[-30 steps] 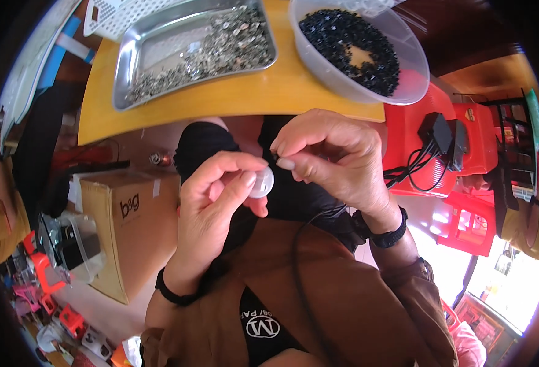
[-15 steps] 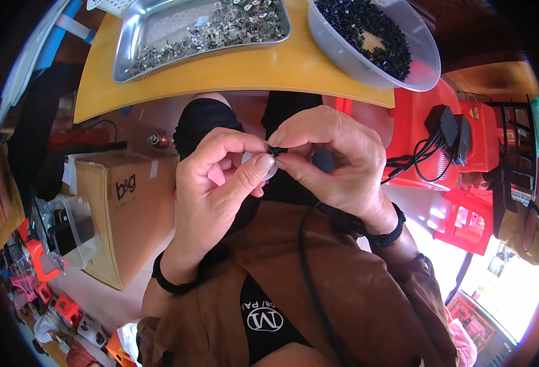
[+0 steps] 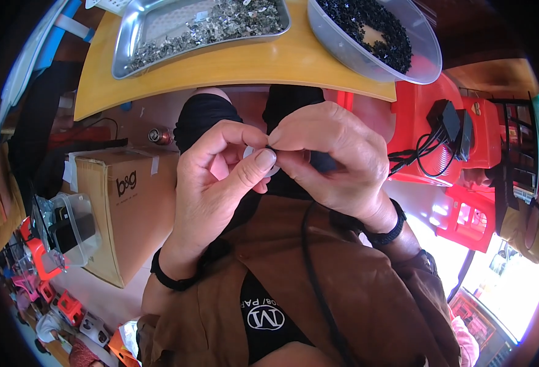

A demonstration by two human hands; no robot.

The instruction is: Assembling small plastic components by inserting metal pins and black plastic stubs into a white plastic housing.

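My left hand [image 3: 217, 183] pinches a small round white disc [image 3: 274, 169] between thumb and fingers, just below the yellow table's edge. My right hand [image 3: 333, 162] meets it from the right, with its fingertips pressing a tiny black piece [image 3: 270, 150] against the disc. Most of the disc is hidden behind my left thumb. Both hands are held over my lap, above my black trousers and brown jacket.
On the yellow table [image 3: 245, 64] stand a metal tray [image 3: 126, 46] of small silvery parts and a clear bowl [image 3: 422, 55] of small black parts. A cardboard box [image 3: 129, 208] stands on the floor at left, red plastic stools [image 3: 465, 153] with a black cable at right.
The hands have drawn together: the white disc, plain in my left fingers a second ago, is now mostly covered as my right fingertips press onto it.
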